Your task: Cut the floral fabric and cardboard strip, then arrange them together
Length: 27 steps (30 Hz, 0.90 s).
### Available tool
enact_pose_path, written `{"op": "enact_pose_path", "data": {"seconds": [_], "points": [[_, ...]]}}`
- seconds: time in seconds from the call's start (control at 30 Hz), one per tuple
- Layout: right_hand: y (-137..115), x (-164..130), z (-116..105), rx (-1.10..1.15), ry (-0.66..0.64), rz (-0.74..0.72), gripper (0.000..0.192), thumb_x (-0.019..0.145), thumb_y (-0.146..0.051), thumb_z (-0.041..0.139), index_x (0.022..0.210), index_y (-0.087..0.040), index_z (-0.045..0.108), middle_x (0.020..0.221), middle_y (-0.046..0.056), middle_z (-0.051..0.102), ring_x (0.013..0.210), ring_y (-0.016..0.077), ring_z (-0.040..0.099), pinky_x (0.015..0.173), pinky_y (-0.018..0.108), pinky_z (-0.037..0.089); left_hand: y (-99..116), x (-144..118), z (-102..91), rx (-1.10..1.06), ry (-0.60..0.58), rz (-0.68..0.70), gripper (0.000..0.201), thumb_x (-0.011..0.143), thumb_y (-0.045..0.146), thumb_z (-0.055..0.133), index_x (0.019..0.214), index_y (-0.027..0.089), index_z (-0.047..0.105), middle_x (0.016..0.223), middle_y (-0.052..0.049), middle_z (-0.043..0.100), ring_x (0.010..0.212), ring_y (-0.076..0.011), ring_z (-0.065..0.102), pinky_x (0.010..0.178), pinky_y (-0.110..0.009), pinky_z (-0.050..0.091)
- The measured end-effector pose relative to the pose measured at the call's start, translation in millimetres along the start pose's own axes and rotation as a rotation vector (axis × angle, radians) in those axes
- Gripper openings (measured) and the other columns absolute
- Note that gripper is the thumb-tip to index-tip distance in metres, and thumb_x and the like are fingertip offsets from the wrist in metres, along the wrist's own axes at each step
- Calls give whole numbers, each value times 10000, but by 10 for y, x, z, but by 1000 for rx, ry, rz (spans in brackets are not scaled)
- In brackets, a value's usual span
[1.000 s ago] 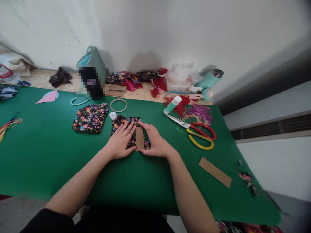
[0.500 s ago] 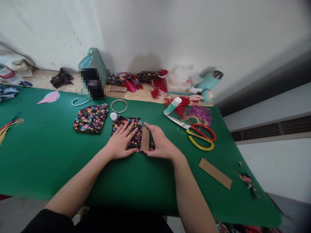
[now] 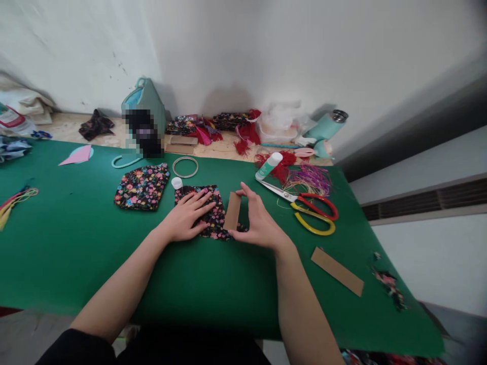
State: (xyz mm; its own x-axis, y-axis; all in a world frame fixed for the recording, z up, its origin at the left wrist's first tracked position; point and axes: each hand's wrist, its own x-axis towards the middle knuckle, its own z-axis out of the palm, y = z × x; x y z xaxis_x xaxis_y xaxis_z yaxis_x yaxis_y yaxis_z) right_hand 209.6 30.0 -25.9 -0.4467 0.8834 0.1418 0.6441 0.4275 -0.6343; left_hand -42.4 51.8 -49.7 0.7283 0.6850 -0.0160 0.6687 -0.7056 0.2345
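While the left hand lies flat, open on floral fabric, right hand pinching cardboard strip.

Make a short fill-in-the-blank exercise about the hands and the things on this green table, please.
1. The left hand lies flat on the black floral ____ piece.
2. The right hand holds a brown ____ strip.
3. The scissors have one red handle and one ____ handle.

Missing words: fabric; cardboard; yellow
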Motion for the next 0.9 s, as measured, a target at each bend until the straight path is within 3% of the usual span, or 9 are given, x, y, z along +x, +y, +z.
{"op": "enact_pose_path", "data": {"seconds": [0.1, 0.17, 0.23, 0.3, 0.5, 0.63, 0.77, 0.83, 0.9], "points": [[-14, -2, -13, 11, 7, 12, 1100, 698, -334, 722, 1490, -315, -41, 1338, 131, 379, 1275, 344, 395, 1064, 578, 353, 237, 56, 128, 55, 58, -210, 542, 951, 422, 336, 1460, 239, 340, 1579, -59, 182, 1450, -266, 156, 1133, -481, 202], [-12, -2, -20, 14, 5, 18, 1100, 697, -332, 725, 1491, -311, -37, 1332, 131, 375, 1271, 340, 396, 1058, 574, 365, 442, 83, 208, 85, 132, -504, 563, 946, 439, 333, 1470, 236, 325, 1577, -90, 183, 1415, -367, 206, 1068, -585, 237], [-3, -1, -23, 9, 5, 20, 1102, 699, -335, 725, 1491, -307, -39, 1327, 132, 374, 1267, 340, 398, 1059, 577, 363, 567, 84, 239, 85, 139, -604, 613, 930, 474, 361, 1479, 207, 305, 1576, -123, 172, 1370, -418, 261, 1030, -613, 263], [10, 0, -23, 0, 8, 18, 1104, 700, -341, 725, 1491, -304, -46, 1319, 134, 378, 1263, 344, 402, 1062, 585, 352, 542, 59, 204, 64, 124, -545, 633, 920, 496, 385, 1470, 190, 324, 1578, -130, 162, 1362, -401, 279, 1046, -582, 267], [23, -4, -12, 10, 7, 35, 1097, 706, -351, 714, 1491, -302, -51, 1312, 138, 376, 1260, 347, 403, 1063, 582, 350, 46, -10, 12, 9, 64, -73, 577, 942, 409, 373, 1480, 216, 292, 1587, -60, 152, 1462, -286, 55, 1149, -484, 176], [8, -7, -14, 20, 53, 69, 1083, 728, -378, 698, 1498, -289, -59, 1319, 142, 375, 1250, 347, 404, 1057, 581, 352, 193, 20, 94, 72, 67, -153, 566, 943, 428, 376, 1467, 221, 327, 1580, -76, 176, 1454, -269, 141, 1161, -451, 164], [1, -3, -30, -4, 87, 69, 1085, 729, -386, 702, 1499, -291, -57, 1339, 141, 371, 1244, 345, 414, 1051, 583, 349, 510, 10, 121, 139, 139, -518, 744, 891, 567, 408, 1455, 88, 336, 1530, -227, 245, 1404, -415, 222, 1062, -558, 278], [2, 1, -35, -13, 87, 64, 1092, 721, -388, 711, 1499, -286, -48, 1325, 141, 382, 1237, 341, 422, 1048, 576, 355, 495, -14, 47, 118, 130, -434, 749, 886, 569, 411, 1472, 114, 304, 1528, -220, 253, 1382, -407, 283, 1050, -566, 285], [2, 5, -34, -14, 85, 56, 1091, 714, -385, 717, 1498, -278, -33, 1312, 145, 388, 1230, 338, 428, 1048, 572, 358, 355, -33, -49, 70, 91, -189, 689, 907, 495, 416, 1482, 142, 278, 1556, -164, 210, 1408, -327, 269, 1099, -495, 262]]}}
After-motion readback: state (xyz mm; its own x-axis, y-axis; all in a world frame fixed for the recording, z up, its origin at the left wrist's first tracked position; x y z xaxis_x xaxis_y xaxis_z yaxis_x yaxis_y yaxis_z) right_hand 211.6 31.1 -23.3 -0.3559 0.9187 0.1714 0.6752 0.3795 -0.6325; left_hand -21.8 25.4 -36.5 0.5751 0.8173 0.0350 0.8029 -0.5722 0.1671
